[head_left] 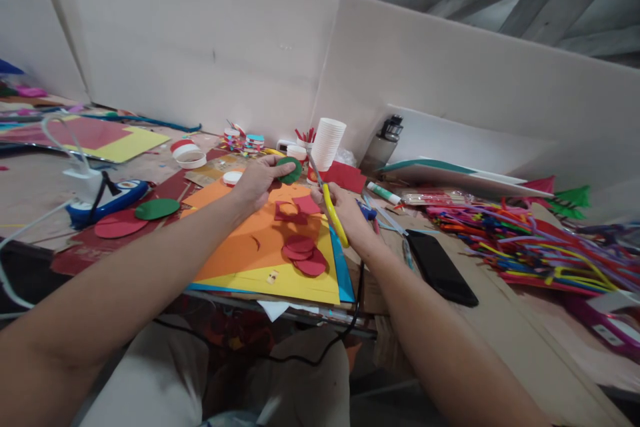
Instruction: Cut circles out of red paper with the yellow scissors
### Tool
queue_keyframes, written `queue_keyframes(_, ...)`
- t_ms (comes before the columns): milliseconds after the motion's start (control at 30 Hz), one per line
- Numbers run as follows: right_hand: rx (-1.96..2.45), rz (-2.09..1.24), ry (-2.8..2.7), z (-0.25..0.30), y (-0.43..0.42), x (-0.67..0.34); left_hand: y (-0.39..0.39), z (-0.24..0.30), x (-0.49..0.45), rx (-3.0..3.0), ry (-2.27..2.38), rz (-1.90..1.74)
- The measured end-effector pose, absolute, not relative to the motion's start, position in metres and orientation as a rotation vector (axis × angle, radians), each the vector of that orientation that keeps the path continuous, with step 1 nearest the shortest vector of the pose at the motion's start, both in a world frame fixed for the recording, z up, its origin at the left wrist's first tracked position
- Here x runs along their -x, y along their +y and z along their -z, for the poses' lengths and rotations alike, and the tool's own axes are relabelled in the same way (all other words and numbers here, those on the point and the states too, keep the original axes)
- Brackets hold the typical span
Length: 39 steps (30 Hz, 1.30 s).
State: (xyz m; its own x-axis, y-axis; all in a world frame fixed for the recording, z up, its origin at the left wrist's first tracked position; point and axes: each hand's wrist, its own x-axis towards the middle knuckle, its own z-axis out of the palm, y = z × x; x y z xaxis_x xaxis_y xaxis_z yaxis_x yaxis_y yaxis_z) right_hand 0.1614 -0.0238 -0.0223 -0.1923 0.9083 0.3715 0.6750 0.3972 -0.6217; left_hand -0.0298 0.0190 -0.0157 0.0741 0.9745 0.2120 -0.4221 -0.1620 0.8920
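My left hand (257,181) pinches a small green paper circle (290,169) above the sheets of coloured paper. My right hand (345,212) is wrapped round the yellow handles of a pair of scissors (327,203), whose blades point up toward the green circle. Beneath both hands lie stacked orange and yellow paper sheets (250,250) with several red paper circles (303,253) and red offcuts on top.
A black phone (440,267) lies right of my right arm, beside a heap of coloured pipe cleaners (540,247). A stack of white cups (327,143), a glue stick (384,193) and a bottle (385,143) stand behind. A glue gun (107,200) and red and green circles lie at left.
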Motion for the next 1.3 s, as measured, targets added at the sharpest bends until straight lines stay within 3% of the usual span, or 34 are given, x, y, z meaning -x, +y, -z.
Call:
queue_keyframes(267, 1.672, -0.11, -2.081, 0.019, -0.029, -0.161, 0.024, 0.007, 0.041, -0.857, 0.766, -1.62)
queue_keyframes(633, 2.058, 0.117, -2.293, 0.022, -0.024, -0.163, 0.027, 0.011, 0.042, -0.871, 0.752, -1.598)
queue_keyframes(767, 1.843, 0.312, -2.315, 0.019, -0.028, -0.156, 0.027, 0.011, 0.042, -0.872, 0.76, -1.592)
queue_keyframes(900, 1.45, 0.21, -2.517, 0.024, -0.024, -0.144, 0.029, 0.013, 0.042, -0.886, 0.766, -1.581)
queue_keyframes(1300, 1.336, 0.019, -2.518, 0.023, -0.018, -0.134, 0.04, 0.019, 0.045, -0.701, 0.73, -1.466)
